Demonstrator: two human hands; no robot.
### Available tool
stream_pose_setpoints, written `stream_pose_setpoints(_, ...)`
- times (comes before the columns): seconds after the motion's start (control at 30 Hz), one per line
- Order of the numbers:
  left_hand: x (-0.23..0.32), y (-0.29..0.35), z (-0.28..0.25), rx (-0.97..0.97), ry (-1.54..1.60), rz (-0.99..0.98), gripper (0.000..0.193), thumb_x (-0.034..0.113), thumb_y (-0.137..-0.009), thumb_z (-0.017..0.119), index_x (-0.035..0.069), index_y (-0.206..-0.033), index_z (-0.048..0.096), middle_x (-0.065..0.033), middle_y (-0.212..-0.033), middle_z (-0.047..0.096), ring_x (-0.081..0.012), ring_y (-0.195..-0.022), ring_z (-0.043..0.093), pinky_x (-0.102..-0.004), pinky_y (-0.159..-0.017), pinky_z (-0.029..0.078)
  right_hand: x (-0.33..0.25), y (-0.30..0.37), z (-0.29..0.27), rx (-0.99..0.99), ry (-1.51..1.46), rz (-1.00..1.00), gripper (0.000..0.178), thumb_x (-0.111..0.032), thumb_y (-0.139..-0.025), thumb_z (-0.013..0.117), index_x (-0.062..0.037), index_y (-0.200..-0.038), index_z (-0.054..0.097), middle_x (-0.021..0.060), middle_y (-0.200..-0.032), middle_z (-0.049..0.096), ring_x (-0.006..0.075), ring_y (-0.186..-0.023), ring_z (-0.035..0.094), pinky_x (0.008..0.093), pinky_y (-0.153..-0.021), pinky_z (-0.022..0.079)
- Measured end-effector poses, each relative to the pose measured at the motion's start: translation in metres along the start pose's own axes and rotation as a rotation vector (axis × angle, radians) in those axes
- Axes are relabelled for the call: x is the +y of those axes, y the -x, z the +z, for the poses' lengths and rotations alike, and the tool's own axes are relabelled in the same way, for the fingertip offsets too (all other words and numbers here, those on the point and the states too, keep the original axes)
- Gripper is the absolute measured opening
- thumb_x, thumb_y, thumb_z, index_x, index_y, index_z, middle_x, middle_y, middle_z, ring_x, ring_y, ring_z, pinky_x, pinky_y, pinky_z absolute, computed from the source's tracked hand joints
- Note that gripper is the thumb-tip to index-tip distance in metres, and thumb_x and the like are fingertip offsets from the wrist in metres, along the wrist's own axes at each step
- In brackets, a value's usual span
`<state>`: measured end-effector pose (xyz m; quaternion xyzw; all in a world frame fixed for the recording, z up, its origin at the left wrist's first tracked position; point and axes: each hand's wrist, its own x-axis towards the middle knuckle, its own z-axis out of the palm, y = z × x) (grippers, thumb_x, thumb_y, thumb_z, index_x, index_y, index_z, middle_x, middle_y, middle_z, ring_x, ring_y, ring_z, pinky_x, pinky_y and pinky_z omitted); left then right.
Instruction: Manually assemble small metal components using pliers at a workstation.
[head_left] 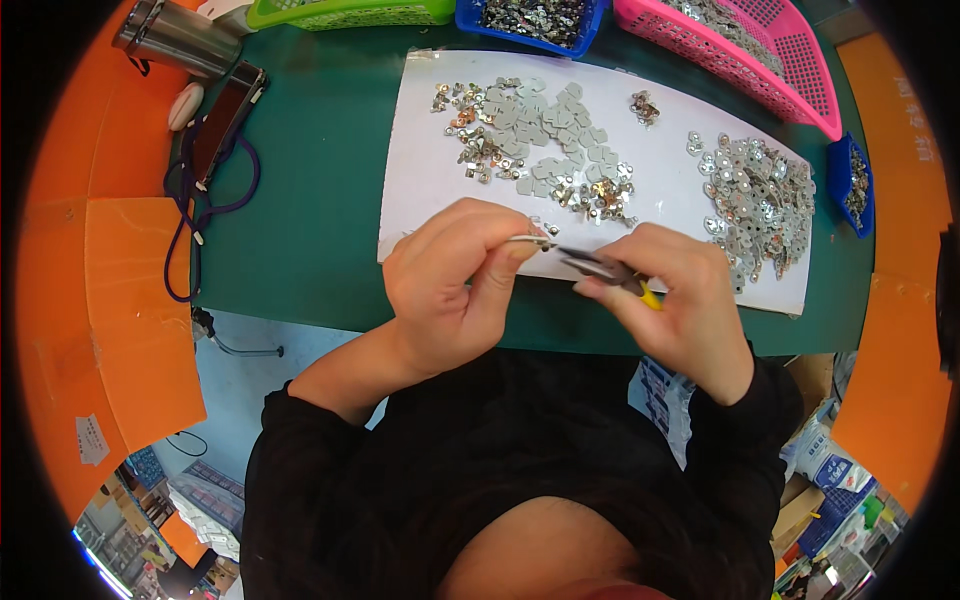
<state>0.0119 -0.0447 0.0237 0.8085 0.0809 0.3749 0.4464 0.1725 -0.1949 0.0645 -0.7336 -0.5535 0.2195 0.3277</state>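
Between the thumb and forefinger of my left hand (455, 275) is pinched a small flat metal piece (530, 239). My right hand (682, 292) grips pliers (610, 268) with dark jaws and a yellow handle, their tips pointing at that piece with a slight gap. Both hands are over the near edge of a white board (420, 150). Pale grey plates (560, 130) lie in a heap on it, with small shiny metal fittings (480, 150) at their left side. A bigger pile of silvery metal parts (765, 200) covers the board's right part.
Along the far edge stand a green basket (350, 14), a blue bin (530, 40) of metal parts and a pink basket (730, 65). A smaller blue bin (850, 185) sits at right. At left are a steel flask (180, 38) and a phone (228, 120) with a purple cord.
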Motion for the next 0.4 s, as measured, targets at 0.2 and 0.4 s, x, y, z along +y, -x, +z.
stream_pose_setpoints(0.2, -0.002, -0.003, 0.011, 0.068, 0.092, -0.006, 0.003, 0.001, -0.09, 0.068, -0.002, -0.09, 0.066, -0.0101, -0.079, 0.067, -0.0164, -0.063, 0.06, -0.0254, -0.054, 0.046, 0.001, -0.001, 0.005, 0.125, -0.04, -0.056, 0.021, -0.011, -0.077, 0.078, 0.0008, -0.092, 0.069, 0.0111, -0.075, 0.061, 0.0217, -0.063, 0.059, 0.0309, -0.057, 0.043)
stream_pose_setpoints(0.4, 0.0, 0.0, 0.012, 0.082, 0.126, -0.077, 0.004, 0.001, -0.091, 0.067, -0.002, -0.09, 0.066, -0.0094, -0.079, 0.066, -0.0163, -0.062, 0.058, -0.0249, -0.055, 0.045, -0.001, 0.001, 0.01, 0.098, -0.055, -0.011, 0.02, -0.013, -0.078, 0.078, -0.0006, -0.092, 0.071, 0.0099, -0.073, 0.06, 0.0207, -0.061, 0.057, 0.031, -0.056, 0.042)
